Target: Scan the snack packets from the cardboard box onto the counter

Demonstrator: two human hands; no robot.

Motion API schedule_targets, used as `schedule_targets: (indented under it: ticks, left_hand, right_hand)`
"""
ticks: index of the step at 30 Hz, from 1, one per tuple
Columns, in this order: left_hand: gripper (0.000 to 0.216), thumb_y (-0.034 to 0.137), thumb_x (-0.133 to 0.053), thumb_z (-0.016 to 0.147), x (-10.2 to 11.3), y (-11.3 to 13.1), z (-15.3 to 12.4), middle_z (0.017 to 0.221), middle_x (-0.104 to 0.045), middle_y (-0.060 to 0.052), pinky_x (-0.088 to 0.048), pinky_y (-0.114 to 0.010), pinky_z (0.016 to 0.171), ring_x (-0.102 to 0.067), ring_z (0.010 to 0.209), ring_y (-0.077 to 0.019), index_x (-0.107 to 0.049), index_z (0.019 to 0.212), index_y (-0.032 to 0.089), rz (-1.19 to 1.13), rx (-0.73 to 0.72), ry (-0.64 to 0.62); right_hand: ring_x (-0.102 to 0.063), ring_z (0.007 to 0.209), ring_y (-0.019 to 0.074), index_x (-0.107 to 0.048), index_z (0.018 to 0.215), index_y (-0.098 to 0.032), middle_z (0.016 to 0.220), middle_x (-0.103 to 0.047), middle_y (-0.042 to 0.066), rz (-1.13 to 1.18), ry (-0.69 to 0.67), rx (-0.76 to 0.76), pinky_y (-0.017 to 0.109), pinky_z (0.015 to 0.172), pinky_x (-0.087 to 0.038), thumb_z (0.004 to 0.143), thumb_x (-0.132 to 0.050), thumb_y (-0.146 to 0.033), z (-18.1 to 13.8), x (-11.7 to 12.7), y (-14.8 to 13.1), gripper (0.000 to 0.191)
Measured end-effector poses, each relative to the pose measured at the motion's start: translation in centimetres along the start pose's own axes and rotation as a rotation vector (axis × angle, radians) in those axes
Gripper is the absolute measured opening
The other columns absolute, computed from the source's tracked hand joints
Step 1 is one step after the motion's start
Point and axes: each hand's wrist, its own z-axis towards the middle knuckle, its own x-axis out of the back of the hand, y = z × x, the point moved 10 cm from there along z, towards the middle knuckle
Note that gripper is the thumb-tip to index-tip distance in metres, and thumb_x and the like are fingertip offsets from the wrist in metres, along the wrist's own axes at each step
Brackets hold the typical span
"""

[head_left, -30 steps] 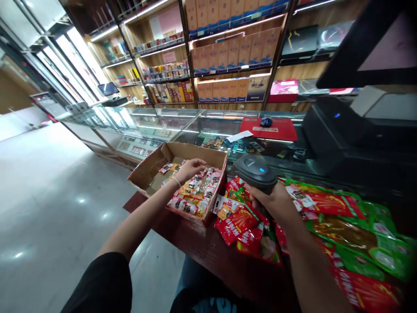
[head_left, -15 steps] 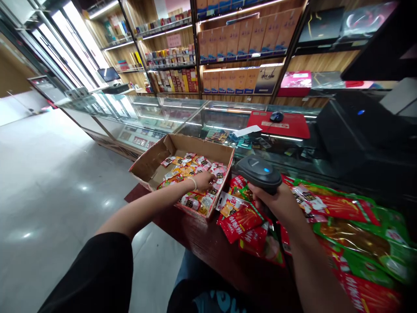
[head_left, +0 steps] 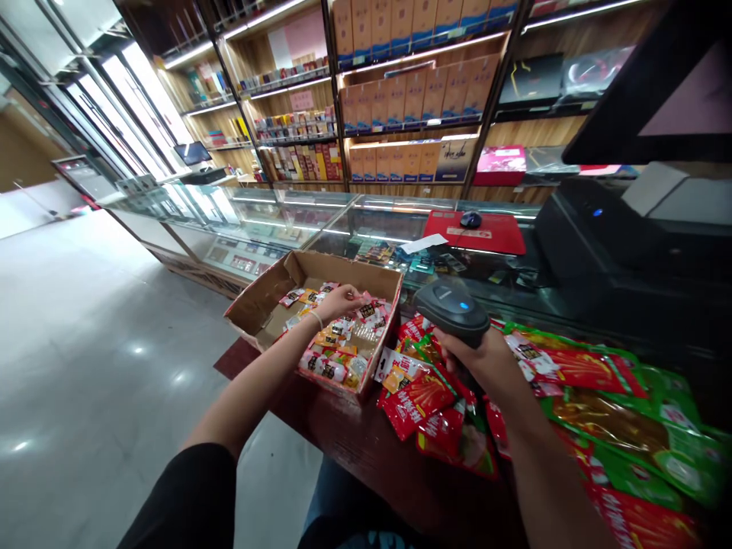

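Shifted since the earlier frame: one bare left hand, now raised off the contents and nearer the far wall of an open, shallow brown cardboard box. Left grip: thumb and fingers closed in a pinch; a small pink-and-white plastic sachet with a black label appears to be held by its edge, above the box's right-hand part. Beneath: assorted small pink and orange packets, loosely spread. Right grip: a black plastic handheld scanner with a blue light is enclosed at its handle by the right hand, just beside the box. Below the scanner: a heap of glossy red plastic pouches; to the right, large green-edged pouches. Handling note: the sachet is best gripped by its edge, so that its printed face is left uncovered and flat; the scanner is best kept steady, its nose clear of the cardboard wall.
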Motion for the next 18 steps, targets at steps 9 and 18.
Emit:
schedule_targets:
  ticks: [9, 18]
  left_hand:
    - [0.024, 0.018, -0.071, 0.079, -0.9, 5.3, -2.4, 0.079, -0.062, 0.001, -0.055, -0.027, 0.069, -0.061, 0.065, -0.0092, -0.058, 0.1, 0.02, -0.722, 0.051, -0.071]
    - [0.025, 0.038, -0.053, 0.093, -4.2, 9.3, -1.4, 0.078, -0.061, -0.001, -0.041, -0.019, 0.048, -0.05, 0.055, -0.0082, -0.061, 0.111, 0.022, -0.881, 0.001, -0.09]
  right_hand:
    - [-0.048, 0.036, 0.0124, -0.059, 0.058, -0.019, 0.044, -0.057, 0.001, 0.03, 0.018, 0.024, 0.024, 0.035, -0.037, 0.07, -0.076, -0.053, 0.0, 0.6, -0.2, 0.04]
    - [-0.041, 0.029, 0.0107, -0.057, 0.055, -0.021, 0.038, -0.053, 0.0, 0.093, 0.042, 0.073, 0.024, 0.03, -0.031, 0.073, -0.073, -0.054, -0.6, 1.2, -1.5, 0.041]
